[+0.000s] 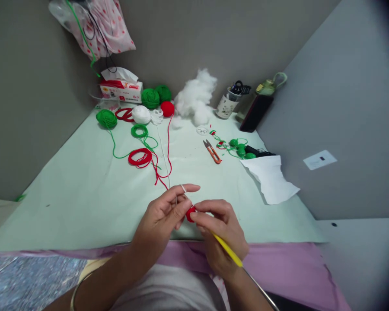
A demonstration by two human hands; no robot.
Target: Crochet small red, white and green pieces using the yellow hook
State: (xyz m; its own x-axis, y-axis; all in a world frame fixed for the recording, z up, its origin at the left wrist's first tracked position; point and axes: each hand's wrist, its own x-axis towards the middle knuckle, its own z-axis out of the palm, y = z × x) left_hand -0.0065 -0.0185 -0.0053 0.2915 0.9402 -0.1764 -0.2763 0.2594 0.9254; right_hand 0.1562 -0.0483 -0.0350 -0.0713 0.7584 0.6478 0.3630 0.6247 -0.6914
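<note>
Near the table's front edge, my left hand [164, 218] pinches a small round red crochet piece [190, 214] between thumb and fingers. White yarn [183, 188] loops over its raised index finger. My right hand [222, 229] is closed around a crochet hook with a yellow handle [227, 249], which slants down toward the wrist. Its thumb and index fingertips meet at the right side of the red piece, so the hook's tip is mostly hidden. Strands of white and red yarn run from my hands back to the white yarn ball [141, 115] and the red yarn ball [167, 109].
Coiled red yarn [140, 158] and green yarn [139, 131] lie left of centre. Orange thread snips [212, 152] rest right of centre, near green crocheted balls [241, 150] and white paper [274, 179]. White stuffing [197, 99], a tissue box [122, 90] and a cup [227, 103] stand behind.
</note>
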